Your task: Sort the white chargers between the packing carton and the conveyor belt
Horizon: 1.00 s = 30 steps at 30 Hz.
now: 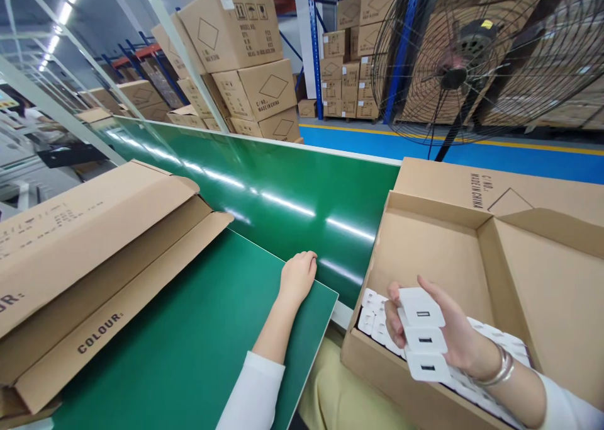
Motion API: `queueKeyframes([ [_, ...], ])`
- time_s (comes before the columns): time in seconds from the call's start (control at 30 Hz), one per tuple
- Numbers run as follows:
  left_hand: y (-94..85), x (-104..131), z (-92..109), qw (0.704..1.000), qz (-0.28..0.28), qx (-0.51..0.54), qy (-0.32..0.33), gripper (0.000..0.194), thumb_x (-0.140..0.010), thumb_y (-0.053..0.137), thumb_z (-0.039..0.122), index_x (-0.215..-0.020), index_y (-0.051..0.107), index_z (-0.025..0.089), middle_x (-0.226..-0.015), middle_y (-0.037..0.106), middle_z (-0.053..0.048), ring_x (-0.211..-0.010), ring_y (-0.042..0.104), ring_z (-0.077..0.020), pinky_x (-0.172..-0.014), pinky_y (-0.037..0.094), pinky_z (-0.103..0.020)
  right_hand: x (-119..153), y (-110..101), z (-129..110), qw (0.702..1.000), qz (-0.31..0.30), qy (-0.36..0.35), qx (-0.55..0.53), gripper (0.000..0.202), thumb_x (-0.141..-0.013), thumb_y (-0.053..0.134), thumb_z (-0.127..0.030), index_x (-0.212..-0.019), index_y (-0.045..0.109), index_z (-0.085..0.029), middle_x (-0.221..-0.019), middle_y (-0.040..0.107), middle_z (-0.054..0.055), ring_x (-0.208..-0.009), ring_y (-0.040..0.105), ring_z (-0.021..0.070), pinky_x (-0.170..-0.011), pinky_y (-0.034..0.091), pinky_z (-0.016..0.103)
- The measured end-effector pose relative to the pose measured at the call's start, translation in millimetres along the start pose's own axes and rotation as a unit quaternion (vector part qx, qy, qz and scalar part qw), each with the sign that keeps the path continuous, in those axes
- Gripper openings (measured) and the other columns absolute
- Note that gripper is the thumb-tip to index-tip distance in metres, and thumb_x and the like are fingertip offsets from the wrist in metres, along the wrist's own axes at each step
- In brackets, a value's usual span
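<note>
- Head view: my right hand (443,329) is holding three small white chargers (422,339) in a fanned stack, fingers curled round the edges, over the open box (438,247).
- More white chargers (372,316) are lying in rows in that box, just under my hand.
- They are looking light, hard and smooth, so I am thinking they could slip; pinching the flat sides seems best.
- My left hand (297,279) is resting loosely closed on the edge of the green counter (189,342), holding nothing.
- A long flat carton (94,260) is lying open on the left.

White sleeves (252,389), silver bangles (501,368), pale-yellow trousers (340,398).
</note>
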<state>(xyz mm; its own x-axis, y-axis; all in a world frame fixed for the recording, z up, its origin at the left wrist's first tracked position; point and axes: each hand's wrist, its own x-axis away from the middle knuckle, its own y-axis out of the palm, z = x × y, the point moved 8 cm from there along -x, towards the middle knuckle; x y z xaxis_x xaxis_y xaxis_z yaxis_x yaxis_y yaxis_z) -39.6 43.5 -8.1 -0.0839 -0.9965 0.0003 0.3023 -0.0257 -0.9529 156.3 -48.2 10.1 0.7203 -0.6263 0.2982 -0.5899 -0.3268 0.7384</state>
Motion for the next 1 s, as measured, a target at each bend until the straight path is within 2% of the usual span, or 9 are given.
queueKeyframes([
  [0.2,1.6,-1,-1,1.0,0.0,-0.002,0.005,0.027,-0.093,0.037,0.019,-0.104,0.061,0.022,-0.104,0.068,-0.002,-0.099,0.06,-0.0164,-0.083,0.043,-0.027,0,-14,2,0.992,0.092,0.01,0.081,0.041,-0.075,0.034,-0.066,-0.082,0.036,-0.026,-0.066,0.056,0.0,-0.057,0.056,0.0184,-0.058,0.042,0.032],
  [0.3,1.9,-1,-1,1.0,0.002,-0.005,0.004,0.027,-0.093,0.037,0.02,-0.104,0.062,0.022,-0.104,0.068,-0.002,-0.098,0.06,-0.0169,-0.083,0.043,-0.027,1,-9,-3,0.997,0.051,-0.009,0.054,0.04,-0.077,0.038,-0.065,-0.082,0.042,-0.025,-0.065,0.057,0.001,-0.059,0.058,0.0189,-0.058,0.045,0.031],
  [0.37,2.2,-1,-1,1.0,-0.001,-0.003,0.004,0.027,-0.093,0.037,0.02,-0.104,0.062,0.022,-0.104,0.068,-0.002,-0.098,0.06,-0.0167,-0.082,0.043,-0.027,4,-8,-20,0.997,0.037,-0.03,0.059,0.039,-0.082,0.04,-0.063,-0.088,0.05,-0.025,-0.073,0.06,0.003,-0.067,0.061,0.0205,-0.06,0.047,0.032],
  [0.47,2.0,-2,-2,1.0,-0.003,0.003,0.001,0.026,-0.093,0.037,0.02,-0.103,0.061,0.023,-0.104,0.068,-0.001,-0.098,0.06,-0.0158,-0.081,0.043,-0.026,12,-21,-67,0.976,0.108,-0.075,0.171,0.037,-0.086,0.044,-0.058,-0.1,0.057,-0.026,-0.087,0.061,0.005,-0.074,0.061,0.0207,-0.055,0.049,0.029],
  [0.53,1.2,-2,-3,1.0,0.0,0.005,-0.003,0.026,-0.093,0.038,0.02,-0.103,0.061,0.023,-0.103,0.067,-0.001,-0.098,0.06,-0.0154,-0.081,0.043,-0.025,20,-33,-99,0.944,0.182,-0.086,0.261,0.036,-0.087,0.046,-0.057,-0.1,0.06,-0.026,-0.087,0.06,0.004,-0.074,0.058,0.0189,-0.054,0.049,0.027],
  [0.63,0.9,-4,-3,1.0,-0.002,0.006,-0.003,0.025,-0.093,0.038,0.021,-0.103,0.061,0.024,-0.102,0.067,-0.001,-0.097,0.06,-0.0153,-0.08,0.042,-0.025,30,-50,-117,0.88,0.255,-0.011,0.4,0.038,-0.086,0.046,-0.059,-0.095,0.061,-0.025,-0.077,0.056,0.002,-0.07,0.054,0.0159,-0.051,0.046,0.022],
  [0.7,1.4,-4,-3,1.0,-0.007,0.005,-0.001,0.025,-0.093,0.038,0.021,-0.102,0.061,0.024,-0.101,0.067,-0.001,-0.096,0.06,-0.0155,-0.079,0.042,-0.026,31,-58,-111,0.838,0.255,0.037,0.48,0.04,-0.085,0.045,-0.061,-0.092,0.061,-0.025,-0.074,0.055,0.002,-0.067,0.053,0.0152,-0.048,0.043,0.021],
  [0.83,1.6,-5,-3,1.0,-0.008,0.008,-0.006,0.025,-0.093,0.038,0.022,-0.101,0.061,0.025,-0.102,0.068,-0.001,-0.097,0.06,-0.0155,-0.079,0.042,-0.026,22,-68,-88,0.758,0.231,0.084,0.605,0.045,-0.083,0.041,-0.067,-0.091,0.06,-0.027,-0.083,0.061,0.004,-0.07,0.057,0.0194,-0.048,0.045,0.026],
  [1.0,2.0,-4,-3,1.0,-0.01,0.015,-0.007,0.026,-0.093,0.037,0.022,-0.103,0.062,0.025,-0.103,0.068,-0.001,-0.098,0.06,-0.0154,-0.079,0.042,-0.025,6,-65,-76,0.657,0.2,0.12,0.717,0.041,-0.086,0.038,-0.062,-0.084,0.059,-0.026,-0.078,0.064,0.003,-0.065,0.06,0.0222,-0.054,0.046,0.032],
])
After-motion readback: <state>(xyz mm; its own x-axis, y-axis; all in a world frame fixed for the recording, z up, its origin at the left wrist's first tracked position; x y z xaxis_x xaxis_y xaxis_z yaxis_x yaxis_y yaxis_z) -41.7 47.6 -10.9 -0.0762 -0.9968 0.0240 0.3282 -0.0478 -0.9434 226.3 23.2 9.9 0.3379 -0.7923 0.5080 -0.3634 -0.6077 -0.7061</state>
